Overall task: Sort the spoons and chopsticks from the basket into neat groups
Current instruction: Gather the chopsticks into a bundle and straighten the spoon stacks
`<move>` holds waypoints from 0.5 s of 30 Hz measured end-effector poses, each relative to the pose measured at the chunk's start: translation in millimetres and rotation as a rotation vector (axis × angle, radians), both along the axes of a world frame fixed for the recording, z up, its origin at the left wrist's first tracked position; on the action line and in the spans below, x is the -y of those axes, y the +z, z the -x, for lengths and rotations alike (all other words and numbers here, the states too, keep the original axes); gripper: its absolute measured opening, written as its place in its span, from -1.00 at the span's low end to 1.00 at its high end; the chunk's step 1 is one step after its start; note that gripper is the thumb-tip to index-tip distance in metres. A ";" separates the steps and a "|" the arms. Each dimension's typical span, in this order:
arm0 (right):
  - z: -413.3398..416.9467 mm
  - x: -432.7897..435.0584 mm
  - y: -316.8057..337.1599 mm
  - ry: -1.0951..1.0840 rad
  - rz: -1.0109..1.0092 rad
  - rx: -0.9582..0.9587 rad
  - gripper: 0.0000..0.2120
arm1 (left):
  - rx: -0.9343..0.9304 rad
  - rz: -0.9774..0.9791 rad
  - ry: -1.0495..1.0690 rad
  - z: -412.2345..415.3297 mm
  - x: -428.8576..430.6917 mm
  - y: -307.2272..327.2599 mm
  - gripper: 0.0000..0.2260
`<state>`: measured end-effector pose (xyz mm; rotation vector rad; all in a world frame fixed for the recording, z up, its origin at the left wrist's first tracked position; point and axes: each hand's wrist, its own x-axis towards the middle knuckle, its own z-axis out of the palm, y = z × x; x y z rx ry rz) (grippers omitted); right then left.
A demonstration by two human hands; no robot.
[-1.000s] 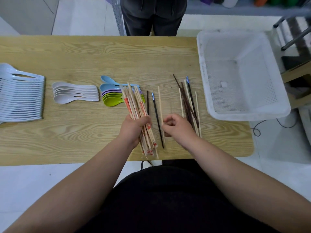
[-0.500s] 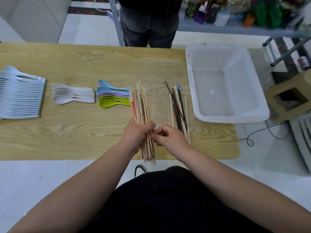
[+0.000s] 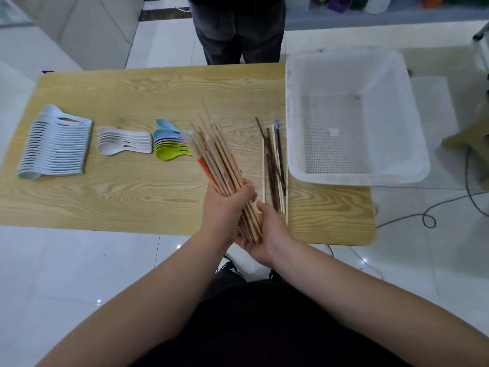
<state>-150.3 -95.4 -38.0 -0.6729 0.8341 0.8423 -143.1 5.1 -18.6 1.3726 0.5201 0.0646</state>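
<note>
My left hand (image 3: pixel 229 205) grips a thick bundle of pale wooden chopsticks (image 3: pixel 215 152), lifted off the table and tilted up to the left. My right hand (image 3: pixel 267 231) lies palm up under the bundle's near ends, fingers cupped against them. A loose pile of dark and pale chopsticks (image 3: pixel 274 165) lies on the table just right of my hands. Three spoon groups sit in a row at the left: pale blue spoons (image 3: pixel 57 147), white spoons (image 3: pixel 124 141) and coloured spoons (image 3: pixel 169 144). The white basket (image 3: pixel 304 107) stands at the right.
The wooden table (image 3: pixel 132 192) ends at its near edge right under my hands. A person in dark trousers (image 3: pixel 238 30) stands behind the far edge. A dark cable (image 3: pixel 428 215) runs over the floor at the right, beside a wooden stool (image 3: pixel 471 136).
The two loose chopsticks by my right hand have joined the bundle. My left hand raised and tilted it, and my right hand moved under its near ends. My head moved back.
</note>
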 end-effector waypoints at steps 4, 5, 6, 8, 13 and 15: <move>-2.9 10.8 2.8 0.066 -0.015 0.034 -0.47 | -0.047 -0.039 -0.008 7.0 14.1 -3.0 -0.79; -5.2 12.4 1.8 0.090 -0.011 0.056 -0.50 | -0.060 -0.042 -0.009 5.6 16.5 -1.0 -0.78; -7.8 13.7 2.2 0.127 0.013 0.086 -0.53 | -0.069 -0.057 -0.015 3.3 18.0 1.3 -0.74; -16.1 16.8 6.4 0.246 0.117 0.209 -0.50 | -0.069 -0.104 -0.052 -2.2 17.1 6.5 -0.66; -56.6 32.6 35.0 0.341 0.339 0.905 -0.46 | -0.051 -0.307 -0.198 -4.5 -0.4 6.3 -0.76; -70.5 30.3 51.8 0.327 0.325 1.115 -0.31 | -0.078 -0.370 -0.272 -6.2 -2.5 -1.1 -0.73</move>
